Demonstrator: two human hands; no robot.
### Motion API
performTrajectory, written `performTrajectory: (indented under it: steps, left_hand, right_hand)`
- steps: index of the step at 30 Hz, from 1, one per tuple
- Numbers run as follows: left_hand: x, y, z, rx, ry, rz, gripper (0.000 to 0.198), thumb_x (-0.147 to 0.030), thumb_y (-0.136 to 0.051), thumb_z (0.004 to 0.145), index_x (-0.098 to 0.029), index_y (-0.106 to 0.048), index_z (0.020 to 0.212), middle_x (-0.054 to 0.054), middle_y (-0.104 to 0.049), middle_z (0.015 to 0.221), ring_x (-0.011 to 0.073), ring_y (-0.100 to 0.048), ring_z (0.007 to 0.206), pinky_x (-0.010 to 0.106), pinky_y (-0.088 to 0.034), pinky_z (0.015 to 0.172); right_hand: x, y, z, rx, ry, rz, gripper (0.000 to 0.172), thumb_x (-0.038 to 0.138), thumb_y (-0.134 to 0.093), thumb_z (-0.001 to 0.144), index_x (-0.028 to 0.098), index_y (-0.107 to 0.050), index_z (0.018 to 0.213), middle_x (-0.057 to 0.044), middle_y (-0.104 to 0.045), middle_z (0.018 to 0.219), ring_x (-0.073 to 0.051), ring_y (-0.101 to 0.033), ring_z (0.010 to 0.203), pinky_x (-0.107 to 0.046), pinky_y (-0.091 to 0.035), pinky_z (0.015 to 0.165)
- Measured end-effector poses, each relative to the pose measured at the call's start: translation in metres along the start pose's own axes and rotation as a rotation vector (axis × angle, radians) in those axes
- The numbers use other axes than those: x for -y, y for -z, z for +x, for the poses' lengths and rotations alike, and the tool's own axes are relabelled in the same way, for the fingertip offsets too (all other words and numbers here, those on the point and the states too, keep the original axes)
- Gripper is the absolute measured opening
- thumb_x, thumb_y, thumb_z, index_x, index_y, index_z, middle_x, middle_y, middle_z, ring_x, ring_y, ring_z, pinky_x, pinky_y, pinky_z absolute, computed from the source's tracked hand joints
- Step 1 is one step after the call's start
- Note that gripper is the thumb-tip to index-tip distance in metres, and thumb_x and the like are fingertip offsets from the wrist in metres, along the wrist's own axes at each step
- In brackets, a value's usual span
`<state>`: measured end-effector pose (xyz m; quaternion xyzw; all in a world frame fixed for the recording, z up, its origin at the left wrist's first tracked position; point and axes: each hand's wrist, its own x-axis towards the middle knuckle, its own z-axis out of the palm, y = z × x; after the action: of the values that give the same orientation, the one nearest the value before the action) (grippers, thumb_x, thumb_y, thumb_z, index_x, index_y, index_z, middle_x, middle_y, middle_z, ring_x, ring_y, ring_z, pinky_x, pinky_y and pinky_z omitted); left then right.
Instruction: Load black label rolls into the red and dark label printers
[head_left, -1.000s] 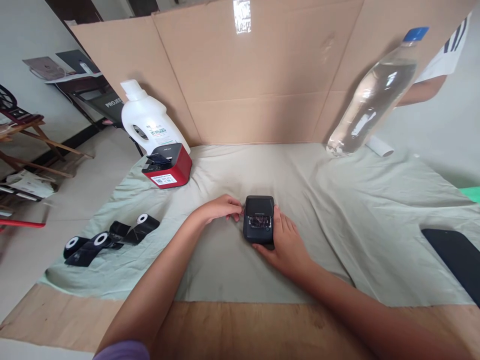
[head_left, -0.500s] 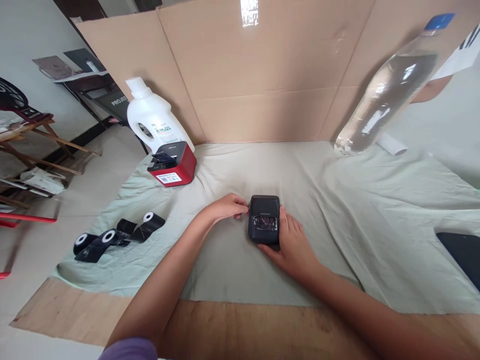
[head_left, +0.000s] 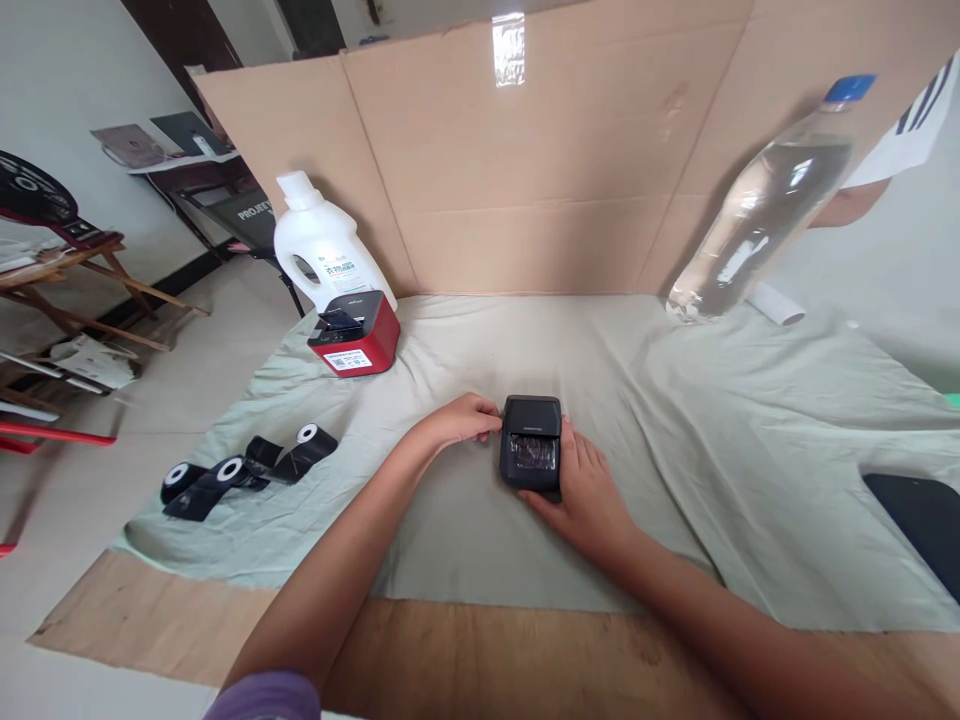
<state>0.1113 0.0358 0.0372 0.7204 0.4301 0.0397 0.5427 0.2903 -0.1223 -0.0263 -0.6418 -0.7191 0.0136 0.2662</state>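
Observation:
A small black box-shaped device [head_left: 531, 415], which looks like a portable printer, lies on the cloth in front of me. Its front part has a shiny, wrinkled dark panel. My right hand [head_left: 589, 480] grips its right side, thumb along the near edge and fingers along the flank. At the device's left side, my left hand [head_left: 474, 418] has its fingers curled together, the tips touching or very near the edge. Anything pinched in those fingers is hidden.
Black paper rolls [head_left: 304, 455] lie at left. Behind them stand a red-and-black printer [head_left: 375, 335] and a white detergent bottle [head_left: 330, 245]. A water bottle [head_left: 772, 205] leans against the cardboard wall [head_left: 555, 150] near a white tube [head_left: 776, 305]. A dark phone [head_left: 919, 520] lies right; a person's arm [head_left: 855, 205] shows beyond.
The view has tilted slightly, so the background sits lower and a little shifted. Both hands stay at the black device in much the same pose.

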Motion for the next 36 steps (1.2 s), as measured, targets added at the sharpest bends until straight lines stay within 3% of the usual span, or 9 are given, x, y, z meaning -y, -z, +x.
performTrajectory:
  steps: [9,13,16,19,22,25,30,33,36]
  left_hand:
    - [0.003,0.004,-0.003,0.023,-0.028,-0.002,0.011,-0.025,-0.056,0.07,-0.016,-0.062,0.067,-0.002,-0.057,0.057,0.0118,-0.052,0.055,0.024,-0.038,0.054]
    - [0.004,0.009,-0.005,-0.067,-0.112,-0.001,0.031,-0.026,-0.063,0.073,-0.016,-0.069,0.102,0.005,-0.073,0.096,0.0192,-0.068,0.084,0.029,-0.051,0.075]
    - [0.006,0.01,-0.005,-0.073,-0.224,-0.051,0.05,-0.031,-0.068,0.078,-0.021,-0.063,0.126,0.008,-0.065,0.133,0.0249,-0.063,0.118,0.033,-0.05,0.095]
    - [0.008,0.011,-0.003,0.014,-0.312,-0.153,0.055,-0.038,-0.07,0.081,-0.022,-0.061,0.133,0.008,-0.059,0.143,0.0266,-0.058,0.128,0.038,-0.046,0.106]
    - [0.012,0.012,0.0,0.035,-0.337,-0.188,0.057,-0.043,-0.074,0.079,-0.021,-0.064,0.131,0.009,-0.062,0.14,0.0279,-0.059,0.127,0.04,-0.045,0.108]
    - [0.016,0.011,0.006,-0.031,-0.343,-0.197,0.059,-0.048,-0.076,0.077,-0.02,-0.067,0.128,0.01,-0.064,0.136,0.0282,-0.061,0.124,0.04,-0.045,0.107]
    - [0.022,-0.004,0.027,-0.287,-0.39,-0.197,0.053,-0.063,-0.064,0.08,-0.015,-0.077,0.099,0.007,-0.077,0.1,0.0235,-0.07,0.091,0.035,-0.054,0.089]
    - [0.025,-0.017,0.039,-0.455,-0.364,-0.198,0.052,-0.065,-0.057,0.083,-0.015,-0.074,0.08,0.004,-0.074,0.08,0.0194,-0.067,0.073,0.031,-0.054,0.075]
    - [0.027,-0.024,0.042,-0.535,-0.327,-0.19,0.048,-0.061,-0.056,0.085,-0.017,-0.069,0.071,0.002,-0.071,0.073,0.0173,-0.065,0.066,0.028,-0.051,0.069]
  right_hand:
    - [0.0,0.001,0.0,0.0,0.003,-0.016,0.112,0.057,-0.066,0.083,0.007,0.0,0.158,-0.029,-0.049,0.143,-0.04,-0.051,0.131,-0.055,-0.046,0.103]
    - [-0.001,0.0,0.0,-0.013,0.007,-0.02,0.113,0.057,-0.067,0.082,0.008,0.001,0.158,-0.028,-0.05,0.143,-0.04,-0.052,0.13,-0.055,-0.047,0.102]
    - [-0.002,0.0,0.0,-0.013,0.019,-0.022,0.113,0.056,-0.067,0.082,0.008,0.002,0.158,-0.029,-0.049,0.144,-0.041,-0.051,0.131,-0.055,-0.047,0.102]
    - [-0.003,-0.001,0.0,-0.016,0.018,-0.014,0.113,0.056,-0.066,0.083,0.008,0.003,0.158,-0.028,-0.049,0.144,-0.041,-0.05,0.132,-0.055,-0.047,0.102]
    - [-0.003,-0.001,0.0,-0.026,0.012,-0.001,0.112,0.057,-0.064,0.084,0.008,0.002,0.159,-0.028,-0.05,0.143,-0.041,-0.051,0.131,-0.057,-0.047,0.101]
    - [-0.002,-0.001,0.0,-0.032,0.011,0.005,0.111,0.058,-0.064,0.084,0.008,0.001,0.159,-0.028,-0.051,0.142,-0.042,-0.052,0.129,-0.057,-0.047,0.1]
    - [-0.001,-0.001,0.0,-0.024,-0.002,-0.009,0.11,0.056,-0.065,0.083,0.007,-0.001,0.158,-0.029,-0.05,0.143,-0.043,-0.052,0.129,-0.057,-0.046,0.102]
    - [-0.001,-0.002,0.0,-0.034,0.003,-0.014,0.111,0.057,-0.066,0.083,0.007,-0.002,0.158,-0.029,-0.05,0.142,-0.043,-0.052,0.129,-0.057,-0.046,0.101]
    - [-0.002,-0.003,0.0,-0.043,0.009,-0.004,0.109,0.056,-0.066,0.082,0.008,-0.004,0.158,-0.029,-0.051,0.141,-0.042,-0.052,0.129,-0.057,-0.046,0.101]
